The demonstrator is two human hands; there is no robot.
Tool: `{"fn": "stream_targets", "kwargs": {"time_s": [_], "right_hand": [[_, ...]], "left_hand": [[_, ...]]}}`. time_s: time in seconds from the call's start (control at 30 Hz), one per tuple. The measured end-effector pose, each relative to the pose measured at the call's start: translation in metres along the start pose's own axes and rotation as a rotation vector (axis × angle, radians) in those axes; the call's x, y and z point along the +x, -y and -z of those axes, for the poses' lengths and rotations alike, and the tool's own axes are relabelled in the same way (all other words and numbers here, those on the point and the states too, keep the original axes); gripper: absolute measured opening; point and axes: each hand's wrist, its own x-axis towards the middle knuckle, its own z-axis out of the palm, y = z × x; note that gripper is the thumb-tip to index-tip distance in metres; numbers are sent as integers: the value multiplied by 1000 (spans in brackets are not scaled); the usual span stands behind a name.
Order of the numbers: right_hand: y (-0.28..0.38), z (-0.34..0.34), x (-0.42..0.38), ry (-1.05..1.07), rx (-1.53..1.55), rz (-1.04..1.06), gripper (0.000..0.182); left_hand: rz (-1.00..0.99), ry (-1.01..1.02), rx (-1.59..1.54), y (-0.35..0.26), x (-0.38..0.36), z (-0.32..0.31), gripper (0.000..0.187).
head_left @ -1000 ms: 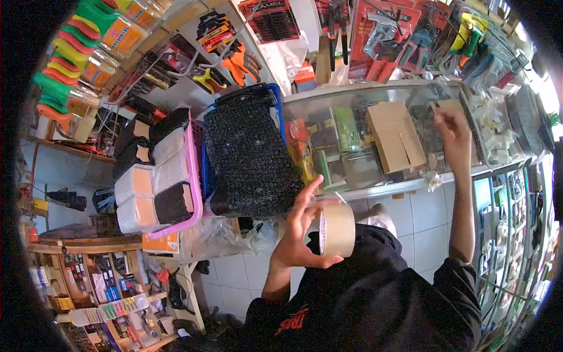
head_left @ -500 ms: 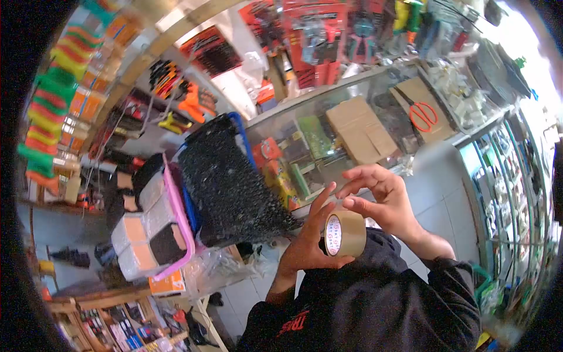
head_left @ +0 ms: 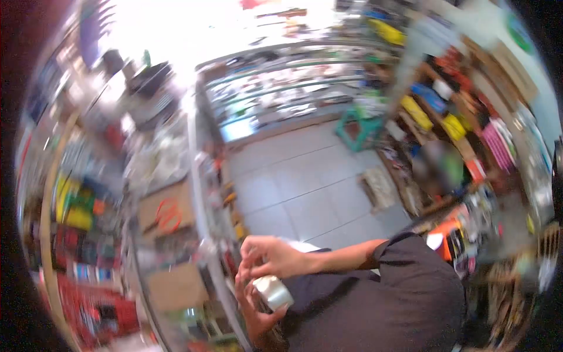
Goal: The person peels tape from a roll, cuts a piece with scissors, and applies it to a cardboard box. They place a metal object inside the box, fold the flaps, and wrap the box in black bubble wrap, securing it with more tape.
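Observation:
A roll of packing tape [head_left: 275, 295] sits in my left hand [head_left: 253, 317], whose fingers wrap round it low in the view, close to my dark top. Just above the roll is my right hand [head_left: 277, 258], thumb and fingers drawn into a pinch that meets the left fingertips. Whatever lies between those right fingertips is too small and blurred to make out.
A glass counter [head_left: 202, 176] runs along my left, bearing orange-handled scissors [head_left: 169, 215] and cardboard [head_left: 176, 286]. Ahead are a tiled floor [head_left: 293, 193], a display shelf [head_left: 293, 88] and a green stool [head_left: 356, 129]. Crowded shelves [head_left: 457, 123] stand at right.
My view has swung to the right, toward the floor and far shelf, and is blurred. The tape roll stays in my left hand; my right hand has closed in above it.

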Motion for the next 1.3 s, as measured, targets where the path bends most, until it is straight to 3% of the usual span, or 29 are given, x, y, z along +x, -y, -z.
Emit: {"fn": "stream_targets", "kwargs": {"time_s": [0.1,0.13,0.23,0.33,0.4,0.47,0.57,0.77,1.3], "right_hand": [[-5,-2,-22,-175,50,-40,27],[-9,2,-28,-205,64,-48,25],[-9,9,-48,-310,55,-12,27],[-12,23,-53,-431,3,0,29],[-13,32,-57,-463,28,4,31],[-16,43,-55,-499,15,1,32],[-18,56,-51,-521,59,-34,32],[-19,60,-28,-505,93,-72,28],[-21,67,-42,-415,27,-157,26]], "left_hand": [[12,109,-33,15,18,8,116],[96,249,-25,21,25,17,133],[3,212,180,16,29,11,104],[-74,92,433,6,31,20,94],[111,-4,108,-9,28,22,98],[12,13,299,72,4,88,69],[88,-266,345,6,23,59,68],[150,-500,385,-16,35,65,67],[115,-668,326,-19,35,57,63]]}}
